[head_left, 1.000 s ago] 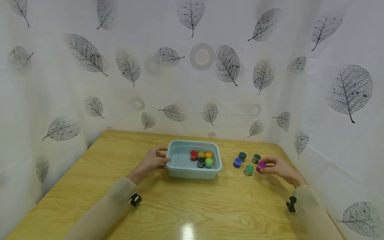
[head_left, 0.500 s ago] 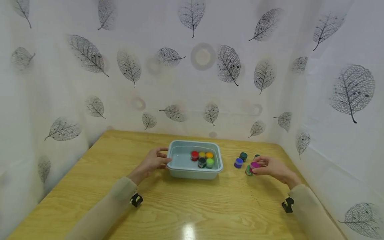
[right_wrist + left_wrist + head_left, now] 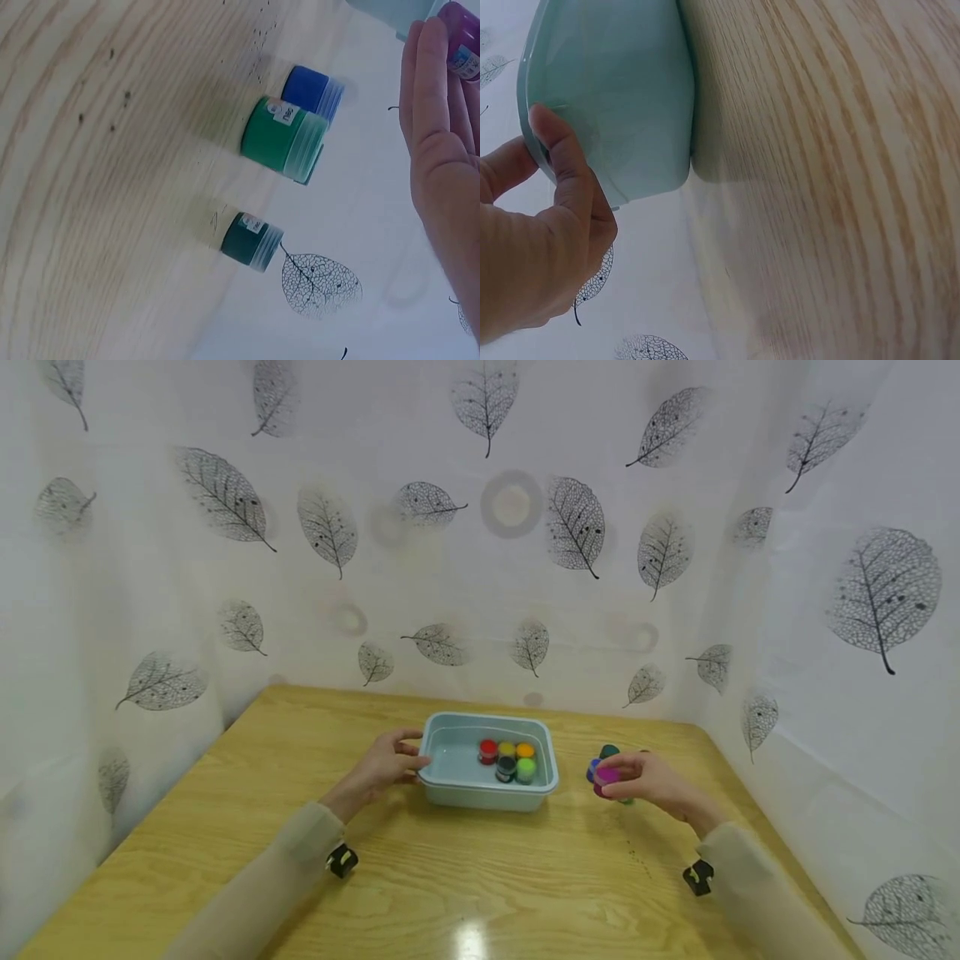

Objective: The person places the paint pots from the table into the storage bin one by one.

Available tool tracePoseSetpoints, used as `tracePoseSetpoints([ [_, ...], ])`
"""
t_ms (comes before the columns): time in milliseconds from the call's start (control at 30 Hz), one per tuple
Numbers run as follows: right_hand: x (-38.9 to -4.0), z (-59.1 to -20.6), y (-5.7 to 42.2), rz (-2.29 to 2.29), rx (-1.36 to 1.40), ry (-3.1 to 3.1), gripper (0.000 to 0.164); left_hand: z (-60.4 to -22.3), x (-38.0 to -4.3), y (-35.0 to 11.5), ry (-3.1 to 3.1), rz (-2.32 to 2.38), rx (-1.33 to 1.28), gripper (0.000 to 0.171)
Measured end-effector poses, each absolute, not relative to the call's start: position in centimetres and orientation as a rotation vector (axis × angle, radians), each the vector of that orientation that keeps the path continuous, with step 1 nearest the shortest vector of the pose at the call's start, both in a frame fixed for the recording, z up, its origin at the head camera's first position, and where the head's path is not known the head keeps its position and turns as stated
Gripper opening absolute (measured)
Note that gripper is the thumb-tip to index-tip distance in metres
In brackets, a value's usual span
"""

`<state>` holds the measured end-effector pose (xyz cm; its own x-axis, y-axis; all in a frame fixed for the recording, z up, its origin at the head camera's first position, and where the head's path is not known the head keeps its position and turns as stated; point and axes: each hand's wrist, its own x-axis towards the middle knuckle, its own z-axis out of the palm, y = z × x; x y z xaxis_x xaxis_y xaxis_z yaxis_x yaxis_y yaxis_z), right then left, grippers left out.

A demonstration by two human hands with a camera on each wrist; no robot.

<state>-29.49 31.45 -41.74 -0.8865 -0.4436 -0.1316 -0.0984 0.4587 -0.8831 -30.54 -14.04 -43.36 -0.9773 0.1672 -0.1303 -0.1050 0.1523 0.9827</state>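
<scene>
- Head view: a curtain (image 3: pixel 465 560) with leaf print hangs behind the wooden table (image 3: pixel 465 868). Five jars (image 3: pixel 506 768) are inside the tub (image 3: pixel 483 799); the others are outside it, so the work seems about half done.
- Left wrist view: the left hand (image 3: pixel 547 232) pinches the tub's rim, its fingers bent.
- Right wrist view: the right hand (image 3: pixel 442 150) grips the purple jar (image 3: pixel 465 37), apparently lifted; the blue jar (image 3: pixel 305 88), green jar (image 3: pixel 279 136) and dark green jar (image 3: pixel 247 240) stand on the table.

A smooth plastic tub (image 3: pixel 483 798) at the left hand (image 3: pixel 384 768), a sleek plastic jar (image 3: pixel 607 779) in the right hand (image 3: pixel 654 783), a glossy wood-grained table (image 3: pixel 480 868) beneath both.
</scene>
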Motion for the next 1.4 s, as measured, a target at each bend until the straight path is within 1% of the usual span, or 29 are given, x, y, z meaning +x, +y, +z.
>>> tracePoseSetpoints([
  [133, -29.6, -42.4, 31.0, -1.449, -0.495, 2.331, 0.058, -43.4, -30.6, -14.0, 2.226, 1.900, 0.065, 0.058],
  [267, -29.6, -43.1, 30.5, -1.511, -0.474, 2.329, 0.055, -43.3, -30.6, -13.8, 2.228, 1.888, 0.069, 0.059],
  [500, -29.2, -43.3, 28.5, -1.626, -0.394, 2.382, 0.063, -43.0, -30.8, -13.5, 2.229, 1.875, 0.043, 0.060],
  [733, -29.1, -43.6, 26.1, -1.683, -0.324, 2.453, 0.058, -42.8, -30.6, -13.5, 2.232, 1.873, 0.039, 0.061],
  [833, -29.3, -43.8, 25.3, -1.717, -0.338, 2.465, 0.056, -42.7, -30.5, -13.5, 2.229, 1.876, 0.038, 0.061],
  [1067, -29.7, -43.3, 23.4, -1.822, -0.374, 2.431, 0.054, -42.7, -30.6, -13.5, 2.232, 1.888, 0.052, 0.061],
  [1400, -30.4, -42.1, 21.3, -1.747, -0.445, 2.441, 0.055, -43.0, -30.5, -13.8, 2.245, 1.858, 0.057, 0.062],
])
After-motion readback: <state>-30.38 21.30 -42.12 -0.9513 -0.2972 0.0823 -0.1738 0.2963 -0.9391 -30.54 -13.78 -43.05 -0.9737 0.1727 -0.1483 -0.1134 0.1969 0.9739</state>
